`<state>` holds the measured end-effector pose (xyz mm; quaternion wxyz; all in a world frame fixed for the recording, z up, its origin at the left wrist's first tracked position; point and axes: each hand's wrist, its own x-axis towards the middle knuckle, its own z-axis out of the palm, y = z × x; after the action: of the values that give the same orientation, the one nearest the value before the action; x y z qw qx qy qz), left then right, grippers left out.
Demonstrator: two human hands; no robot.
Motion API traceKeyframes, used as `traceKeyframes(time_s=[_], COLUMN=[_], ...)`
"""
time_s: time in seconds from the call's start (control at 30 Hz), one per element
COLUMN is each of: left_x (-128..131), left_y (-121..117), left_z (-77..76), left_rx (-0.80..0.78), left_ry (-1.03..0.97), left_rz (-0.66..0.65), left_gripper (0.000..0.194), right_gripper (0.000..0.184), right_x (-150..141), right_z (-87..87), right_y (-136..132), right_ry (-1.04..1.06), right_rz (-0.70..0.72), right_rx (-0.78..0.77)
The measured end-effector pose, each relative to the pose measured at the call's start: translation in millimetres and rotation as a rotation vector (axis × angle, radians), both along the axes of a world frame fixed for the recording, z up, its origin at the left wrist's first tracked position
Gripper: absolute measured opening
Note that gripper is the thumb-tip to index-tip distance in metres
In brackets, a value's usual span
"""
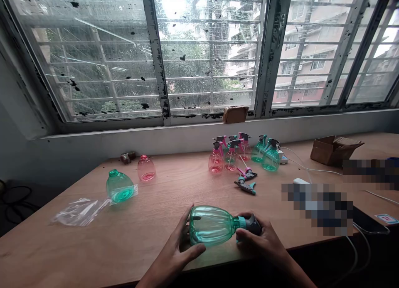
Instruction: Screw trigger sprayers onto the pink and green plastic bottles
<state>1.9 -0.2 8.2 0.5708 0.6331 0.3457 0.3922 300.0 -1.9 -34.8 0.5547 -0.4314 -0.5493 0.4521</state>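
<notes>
A clear green spray bottle [212,226] lies sideways in the air above the table's front edge, between my two hands. My left hand [182,242] cups its base, thumb below and fingers behind. My right hand [260,236] is closed around the dark grey and teal spray head [249,224] at the bottle's neck; some of its fingers are hidden behind the head. Beyond, two loose spray heads lie on the table, one teal and grey [245,185], one pink and grey [247,173]. At the left stand a headless green bottle [120,187] and a headless pink bottle [146,169].
Several pink spray bottles [215,161] and green spray bottles [270,160] with heads stand at the back. A plastic bag [82,212] lies left. An open cardboard box [332,151], white cables and a phone [369,219] are on the right. Windows rise behind the wooden table [174,184].
</notes>
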Motion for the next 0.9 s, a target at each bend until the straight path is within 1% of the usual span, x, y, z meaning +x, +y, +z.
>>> traceKeyframes(time_s=[0.07,0.13,0.27,0.37,0.43,0.6,0.67,0.73,0.77,0.9], left_x=[-1.0,-2.1,-3.1,-2.5,-2.0,-2.4,-2.9,-3.2,-3.1,-1.4], left_y=[-1.2,-1.6,-1.3,-0.9,-0.7,1.3,1.6,0.9,0.2,-3.3], left_z=[-3.6,-4.5,1.4,5.8,4.6,-9.6,-11.8,-8.3,-4.6,12.1], left_rx=[-0.007,-0.004,0.022,0.028,0.025,0.041,0.053,0.058,0.057,0.059], left_ry=[-0.003,0.004,0.034,0.044,0.048,0.047,0.061,0.081,0.092,0.110], left_rz=[-0.006,-0.007,0.004,0.010,0.015,0.021,0.030,0.031,0.029,0.025], left_gripper=[0.111,0.111,0.096,0.092,0.095,0.108,0.113,0.117,0.115,0.093], right_gripper=[0.050,0.046,0.042,0.043,0.044,0.045,0.044,0.044,0.043,0.042], right_x=[-0.3,-0.3,0.2,-0.2,-0.7,-0.5,-0.1,0.0,-0.1,-1.6], right_z=[1.1,3.4,8.7,10.1,9.7,8.3,9.0,10.4,11.3,14.4], right_y=[-0.3,-1.1,-2.3,-2.6,-2.6,-1.8,-1.4,-1.5,-1.8,-4.2], right_ry=[-0.002,-0.010,-0.020,-0.014,-0.006,-0.005,-0.017,-0.026,-0.028,-0.044], right_rz=[0.001,-0.003,0.010,0.022,0.028,0.036,0.048,0.052,0.052,0.050], right_rx=[0.007,0.025,0.044,0.037,0.033,0.024,0.029,0.035,0.034,0.054])
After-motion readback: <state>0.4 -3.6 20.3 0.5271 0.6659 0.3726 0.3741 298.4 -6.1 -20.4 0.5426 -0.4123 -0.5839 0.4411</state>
